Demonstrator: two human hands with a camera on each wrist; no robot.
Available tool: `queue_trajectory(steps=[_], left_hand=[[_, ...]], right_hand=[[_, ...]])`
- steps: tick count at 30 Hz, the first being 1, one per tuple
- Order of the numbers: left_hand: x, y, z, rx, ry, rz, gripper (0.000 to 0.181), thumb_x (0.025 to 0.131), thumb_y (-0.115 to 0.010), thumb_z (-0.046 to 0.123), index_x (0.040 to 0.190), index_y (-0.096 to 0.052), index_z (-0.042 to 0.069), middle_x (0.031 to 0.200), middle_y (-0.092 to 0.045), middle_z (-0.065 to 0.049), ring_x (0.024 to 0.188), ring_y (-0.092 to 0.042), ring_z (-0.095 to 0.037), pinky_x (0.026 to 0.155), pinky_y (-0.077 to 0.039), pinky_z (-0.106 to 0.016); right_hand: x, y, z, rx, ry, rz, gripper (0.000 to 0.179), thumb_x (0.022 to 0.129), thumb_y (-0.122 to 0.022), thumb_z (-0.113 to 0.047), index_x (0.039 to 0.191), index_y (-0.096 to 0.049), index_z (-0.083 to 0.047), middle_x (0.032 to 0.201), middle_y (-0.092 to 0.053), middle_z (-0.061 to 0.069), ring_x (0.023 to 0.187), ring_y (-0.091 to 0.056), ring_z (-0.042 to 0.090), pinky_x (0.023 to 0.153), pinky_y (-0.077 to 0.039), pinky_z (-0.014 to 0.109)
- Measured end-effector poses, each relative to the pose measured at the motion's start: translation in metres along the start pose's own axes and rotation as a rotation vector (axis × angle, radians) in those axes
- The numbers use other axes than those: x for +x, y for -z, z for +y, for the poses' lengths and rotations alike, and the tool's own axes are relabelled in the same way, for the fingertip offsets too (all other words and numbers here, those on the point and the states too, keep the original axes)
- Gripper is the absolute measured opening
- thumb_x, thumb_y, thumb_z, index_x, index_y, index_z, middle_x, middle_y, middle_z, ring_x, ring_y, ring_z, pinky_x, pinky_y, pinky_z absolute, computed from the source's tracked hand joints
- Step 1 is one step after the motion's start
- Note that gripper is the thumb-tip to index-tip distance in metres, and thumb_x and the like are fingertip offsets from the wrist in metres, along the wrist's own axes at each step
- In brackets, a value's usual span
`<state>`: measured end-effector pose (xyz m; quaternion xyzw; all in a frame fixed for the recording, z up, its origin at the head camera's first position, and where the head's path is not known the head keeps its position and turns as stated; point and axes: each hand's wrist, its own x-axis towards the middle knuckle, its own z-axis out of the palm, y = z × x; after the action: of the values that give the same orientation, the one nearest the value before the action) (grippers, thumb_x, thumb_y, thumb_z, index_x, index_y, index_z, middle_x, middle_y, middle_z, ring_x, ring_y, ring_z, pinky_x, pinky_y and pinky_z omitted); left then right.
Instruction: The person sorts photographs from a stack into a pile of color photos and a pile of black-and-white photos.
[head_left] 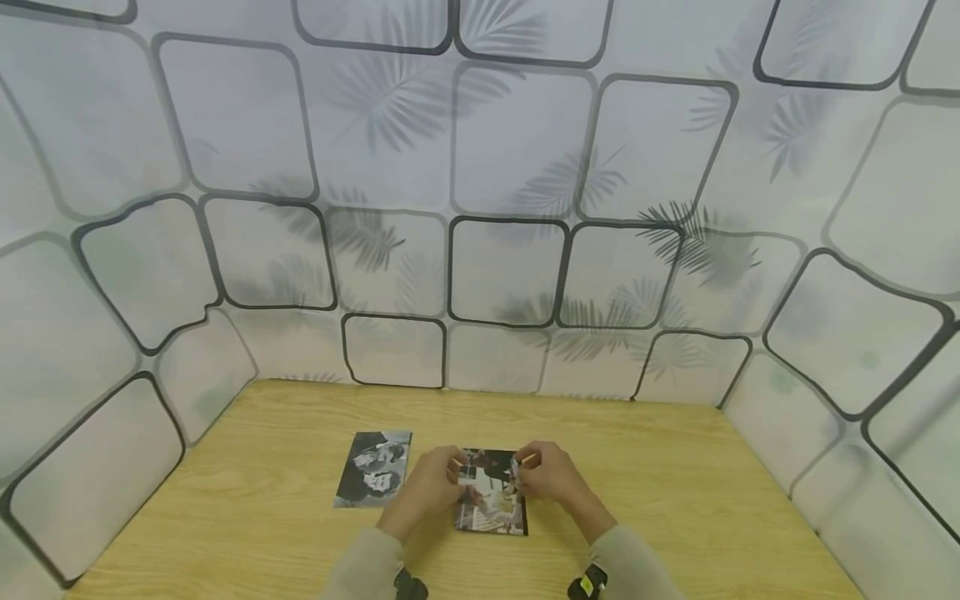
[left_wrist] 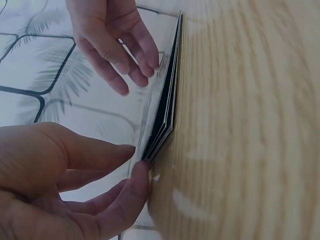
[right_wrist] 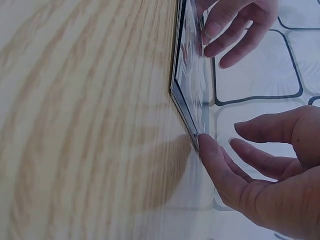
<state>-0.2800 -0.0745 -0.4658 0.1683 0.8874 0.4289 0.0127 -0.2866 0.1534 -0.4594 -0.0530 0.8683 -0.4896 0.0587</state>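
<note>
With 12 o'clock pointing straight away from the person, the picture stack (head_left: pixel 491 504) sits between the two hands, on or just above the wooden tabletop (head_left: pixel 675 467), its long axis running almost exactly from 12 to 6. From the left hand (head_left: pixel 433 482) it lies toward 3 to 4 o'clock; from the right hand (head_left: pixel 549 472), toward 8 to 9. The relation that matters is this straddle: both hands flank the long sides, nearer the 12 o'clock end, so the 6 o'clock end projects toward the person with no fingers on it. Neither hand is clearly the nearer, since each reaches the stack. The left wrist view puts a corner right by the left thumb and a fingertip; whether they truly pinch it I cannot tell. In the right wrist view one right fingertip touches a corner, while the other digits stand apart from it, loosely bent and clamped on nothing. Edge-on, the stack shows several thin leaves slightly parted; whether bound or loose is unclear. A black-and-white picture (head_left: pixel 372 469) lies apart, toward 9 to 10 o'clock from the stack and nearer the left hand, its long axis leaning toward 1 and 7
</note>
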Motion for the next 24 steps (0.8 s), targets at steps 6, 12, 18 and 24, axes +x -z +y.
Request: queue_trajectory(steps=[6, 12, 18, 24], left_hand=[[-0.0006, -0.0002, -0.0033, -0.01, 0.052, 0.034, 0.036, 0.082, -0.076, -0.008, 0.117, -0.066, -0.002, 0.102, -0.07, -0.019, 0.092, -0.068, -0.029, 0.076, -0.061, -0.043], [-0.0016, 0.0012, -0.0034, -0.05, 0.077, 0.028, 0.038, 0.082, -0.075, -0.011, 0.117, -0.067, 0.0, 0.1, -0.069, -0.015, 0.088, -0.065, -0.022, 0.072, -0.06, -0.037], [-0.002, 0.0021, -0.0032, -0.075, 0.071, 0.028, 0.038, 0.082, -0.075, -0.011, 0.117, -0.067, 0.0, 0.099, -0.066, -0.014, 0.086, -0.062, -0.021, 0.069, -0.057, -0.034], [-0.0017, 0.0019, -0.0027, -0.086, 0.058, 0.02, 0.039, 0.081, -0.076, -0.01, 0.118, -0.067, -0.001, 0.099, -0.066, -0.014, 0.087, -0.065, -0.022, 0.069, -0.058, -0.035]], right_hand=[[0.001, -0.0031, -0.0013, 0.011, -0.005, -0.009, 0.03, 0.092, -0.064, 0.001, 0.122, -0.065, 0.007, 0.108, -0.065, 0.023, 0.079, -0.071, 0.021, 0.07, -0.065, 0.036], [0.0018, -0.0051, -0.0002, -0.009, -0.025, -0.012, 0.028, 0.091, -0.068, 0.0, 0.119, -0.067, 0.004, 0.109, -0.065, 0.022, 0.079, -0.07, 0.019, 0.07, -0.065, 0.035], [-0.0001, -0.0043, 0.0003, -0.008, -0.014, -0.033, 0.023, 0.093, -0.066, 0.001, 0.115, -0.067, 0.004, 0.1, -0.066, 0.019, 0.075, -0.069, 0.02, 0.067, -0.065, 0.036], [-0.0032, -0.001, 0.0, -0.027, 0.01, -0.025, 0.025, 0.092, -0.067, -0.001, 0.117, -0.067, 0.002, 0.101, -0.067, 0.018, 0.075, -0.068, 0.019, 0.066, -0.064, 0.037]])
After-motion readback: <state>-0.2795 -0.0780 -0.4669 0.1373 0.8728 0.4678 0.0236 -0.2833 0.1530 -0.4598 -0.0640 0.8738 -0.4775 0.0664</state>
